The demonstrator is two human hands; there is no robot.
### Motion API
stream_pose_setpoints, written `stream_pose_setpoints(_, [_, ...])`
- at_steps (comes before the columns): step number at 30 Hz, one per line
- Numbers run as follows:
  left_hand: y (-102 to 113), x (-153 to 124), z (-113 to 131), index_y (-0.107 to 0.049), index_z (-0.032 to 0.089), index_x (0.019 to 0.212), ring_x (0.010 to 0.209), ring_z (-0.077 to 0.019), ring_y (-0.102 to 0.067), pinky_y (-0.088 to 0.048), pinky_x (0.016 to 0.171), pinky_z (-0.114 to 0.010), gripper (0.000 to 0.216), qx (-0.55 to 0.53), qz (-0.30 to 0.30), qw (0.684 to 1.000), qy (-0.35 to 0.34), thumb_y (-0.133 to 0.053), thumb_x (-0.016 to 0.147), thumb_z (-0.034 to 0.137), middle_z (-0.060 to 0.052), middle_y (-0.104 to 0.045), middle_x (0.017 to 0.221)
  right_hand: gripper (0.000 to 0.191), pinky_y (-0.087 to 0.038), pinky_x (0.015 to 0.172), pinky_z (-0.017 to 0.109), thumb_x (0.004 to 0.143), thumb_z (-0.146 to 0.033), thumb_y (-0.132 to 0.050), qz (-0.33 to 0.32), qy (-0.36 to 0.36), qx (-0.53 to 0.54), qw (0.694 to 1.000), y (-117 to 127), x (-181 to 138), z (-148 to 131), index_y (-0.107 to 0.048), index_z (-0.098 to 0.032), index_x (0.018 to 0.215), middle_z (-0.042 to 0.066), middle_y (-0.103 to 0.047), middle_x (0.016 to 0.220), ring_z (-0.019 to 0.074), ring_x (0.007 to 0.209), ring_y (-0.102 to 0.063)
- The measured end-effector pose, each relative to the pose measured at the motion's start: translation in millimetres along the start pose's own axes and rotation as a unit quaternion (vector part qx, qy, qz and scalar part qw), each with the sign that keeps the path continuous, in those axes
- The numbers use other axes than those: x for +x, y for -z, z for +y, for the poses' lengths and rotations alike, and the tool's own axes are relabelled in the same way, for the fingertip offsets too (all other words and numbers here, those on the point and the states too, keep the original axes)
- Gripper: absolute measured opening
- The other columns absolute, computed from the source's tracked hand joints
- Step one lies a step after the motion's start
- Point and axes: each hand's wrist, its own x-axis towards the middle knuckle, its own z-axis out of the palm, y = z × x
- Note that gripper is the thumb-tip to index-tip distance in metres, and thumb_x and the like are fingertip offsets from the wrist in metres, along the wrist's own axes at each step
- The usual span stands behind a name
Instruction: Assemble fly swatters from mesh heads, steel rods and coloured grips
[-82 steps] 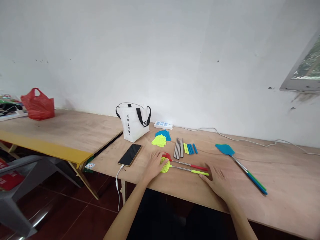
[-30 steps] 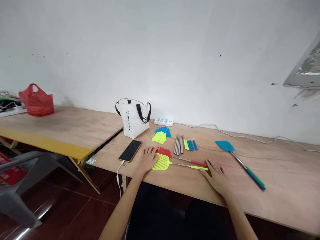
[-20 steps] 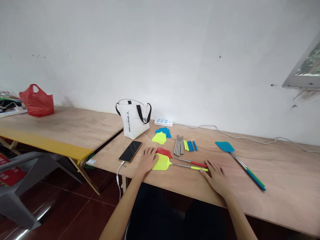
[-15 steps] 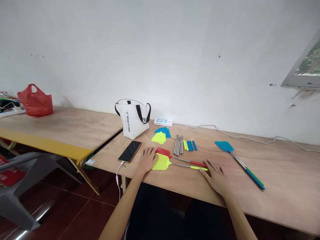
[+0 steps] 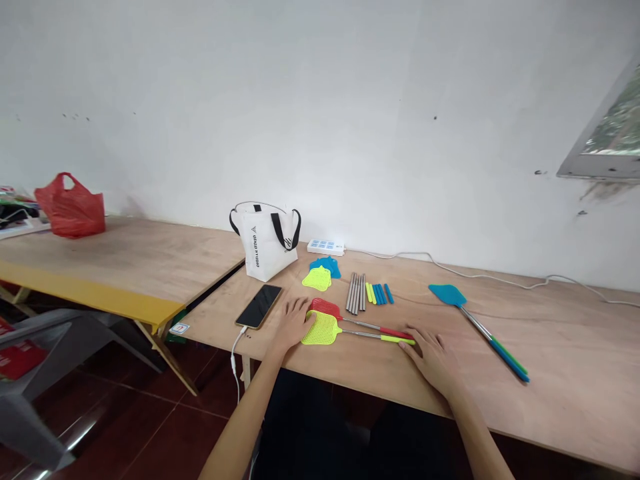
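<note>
A yellow fly swatter and a red fly swatter lie side by side on the wooden table, their handles pointing right. My left hand rests flat at the mesh heads, thumb on the yellow one's edge, fingers loosely spread. At the handle ends lies my right hand, open, its thumb and fingertips touching the handle tips. Behind them are loose yellow swatter heads, blue swatter heads, several metal rods, yellow grips and blue grips.
Off to the right lie swatters with a blue head and blue and green handles. A phone on a cable sits left of my hand. A white bag and power strip stand behind. A red bag occupies another table.
The view has tilted up slightly, so everything sits a little lower. My right fingertips have drawn in slightly at the handle ends; the swatters stay almost in place.
</note>
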Motion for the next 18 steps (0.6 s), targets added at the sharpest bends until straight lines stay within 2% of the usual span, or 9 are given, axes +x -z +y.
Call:
stream_pose_setpoints(4, [4.1, 2.3, 4.4, -0.059, 0.020, 0.133, 0.143, -0.0292, -0.041, -0.016, 0.123, -0.059, 0.040, -0.078, 0.000, 0.997, 0.014, -0.046, 0.097, 0.033, -0.012, -0.053, 0.148, 0.046, -0.025, 0.117, 0.062, 0.100, -0.057, -0.034, 0.002, 0.005, 0.023, 1.000, -6.8, 0.8, -11.9, -0.059, -0.036, 0.134, 0.002, -0.057, 0.147, 0.0269, 0.137, -0.050])
stream_pose_setpoints(6, [5.1, 4.5, 6.3, -0.062, 0.020, 0.127, 0.138, -0.0284, -0.047, -0.023, 0.122, -0.055, 0.037, -0.157, 0.000, 0.987, 0.015, -0.051, 0.093, 0.029, -0.012, -0.058, 0.142, 0.045, -0.025, 0.118, 0.061, 0.100, -0.056, -0.036, 0.004, 0.018, 0.035, 0.999, -11.1, 1.5, -19.6, -0.061, -0.035, 0.131, 0.003, -0.059, 0.145, 0.0269, 0.135, -0.052])
stream_pose_setpoints(9, [7.9, 7.9, 9.0, -0.062, 0.018, 0.126, 0.128, -0.0274, -0.056, -0.040, 0.115, -0.048, 0.039, -0.301, -0.004, 0.953, 0.007, -0.056, 0.088, 0.024, -0.012, -0.064, 0.134, 0.043, -0.030, 0.117, 0.056, 0.102, -0.053, -0.037, 0.013, 0.045, 0.044, 0.998, -14.2, 2.2, -29.8, -0.063, -0.031, 0.127, 0.005, -0.063, 0.140, 0.0261, 0.131, -0.055])
stream_pose_setpoints(12, [14.4, 9.4, 13.5, -0.057, 0.016, 0.129, 0.121, -0.0269, -0.062, -0.052, 0.103, -0.043, 0.042, -0.372, -0.010, 0.928, -0.003, -0.059, 0.088, 0.026, -0.013, -0.065, 0.131, 0.043, -0.034, 0.115, 0.052, 0.102, -0.050, -0.038, 0.023, 0.070, 0.041, 0.996, -12.8, 2.2, -37.7, -0.061, -0.029, 0.132, 0.007, -0.066, 0.135, 0.0254, 0.126, -0.058])
stream_pose_setpoints(15, [23.0, 8.6, 21.1, -0.054, 0.018, 0.129, 0.114, -0.0262, -0.066, -0.057, 0.093, -0.039, 0.045, -0.416, -0.010, 0.909, -0.016, -0.065, 0.087, 0.034, -0.012, -0.066, 0.128, 0.045, -0.043, 0.109, 0.049, 0.101, -0.050, -0.041, 0.033, 0.083, 0.029, 0.996, -11.0, 1.4, -45.4, -0.057, -0.031, 0.138, 0.006, -0.069, 0.129, 0.0257, 0.118, -0.062])
stream_pose_setpoints(18, [28.5, 7.2, 29.4, -0.055, 0.020, 0.125, 0.111, -0.0255, -0.066, -0.057, 0.089, -0.036, 0.049, -0.470, 0.009, 0.882, -0.025, -0.073, 0.084, 0.041, -0.011, -0.065, 0.127, 0.045, -0.051, 0.099, 0.045, 0.102, -0.048, -0.040, 0.055, 0.097, 0.021, 0.994, -11.4, -0.7, -52.9, -0.056, -0.033, 0.141, 0.006, -0.070, 0.123, 0.0261, 0.112, -0.065])
